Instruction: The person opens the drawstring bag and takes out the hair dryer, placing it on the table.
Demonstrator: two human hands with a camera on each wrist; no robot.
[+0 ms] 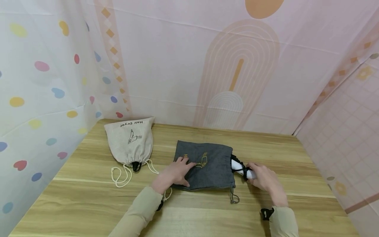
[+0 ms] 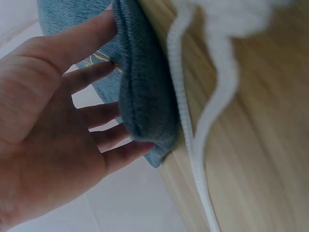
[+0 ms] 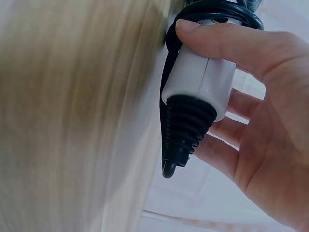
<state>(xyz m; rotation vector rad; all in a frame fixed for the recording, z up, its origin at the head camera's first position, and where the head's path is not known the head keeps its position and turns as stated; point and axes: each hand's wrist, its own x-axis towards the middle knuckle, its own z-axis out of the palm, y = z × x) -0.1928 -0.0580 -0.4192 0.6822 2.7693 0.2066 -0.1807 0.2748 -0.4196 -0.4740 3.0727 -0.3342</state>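
A dark grey drawstring bag point(image 1: 217, 174) with a yellow hair dryer drawing lies flat on the table. On its left end rests my left hand point(image 1: 177, 171), fingers spread and nearly straight; in the left wrist view the fingertips touch the bag's cloth point(image 2: 147, 96). Out of the bag's mouth on the right sticks the white handle of a hair dryer point(image 1: 237, 165), wrapped in black cord point(image 3: 222, 10). My right hand point(image 1: 263, 177) grips the handle end, thumb on one side and fingers on the other. The dryer's head is hidden inside the bag.
A beige drawstring bag point(image 1: 133, 144) marked "Hair Dryer" lies at the back left, a black cord end point(image 1: 137, 166) poking from its mouth. Its white strings point(image 1: 121, 182) trail on the wooden table point(image 1: 207, 217). Patterned curtains point(image 1: 165, 65) stand behind and beside the table.
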